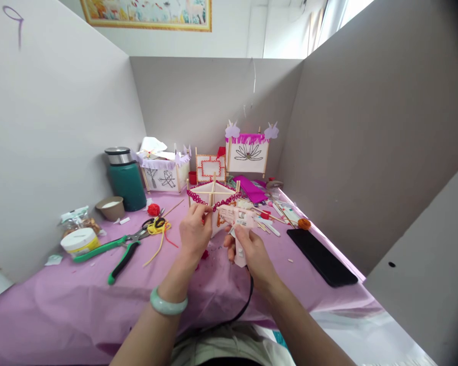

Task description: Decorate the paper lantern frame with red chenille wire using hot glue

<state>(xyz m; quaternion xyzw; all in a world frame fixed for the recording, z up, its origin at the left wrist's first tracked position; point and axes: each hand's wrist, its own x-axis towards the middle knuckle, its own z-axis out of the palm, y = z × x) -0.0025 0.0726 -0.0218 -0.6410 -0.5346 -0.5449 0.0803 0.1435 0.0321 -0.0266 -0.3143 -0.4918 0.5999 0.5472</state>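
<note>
My right hand (252,251) is wrapped round the handle of a pale pink glue gun (239,218), whose nozzle points left. Its black cord runs down toward my lap. My left hand (196,229), with a pale green bangle (168,302) on the wrist, pinches at the front corner of a small stick frame (213,192) with white panels and dark pink looped trim. The nozzle is close to my left fingertips. What those fingertips hold is too small to make out, and both hands partly hide the frame's front.
Green-handled pliers (127,244), yellow yarn (159,227), a white tub (80,242) and a green bottle (126,180) stand or lie left. A black phone (320,256) lies right. Behind are decorated panels (248,155), a lantern (164,175) and grey partitions (213,96).
</note>
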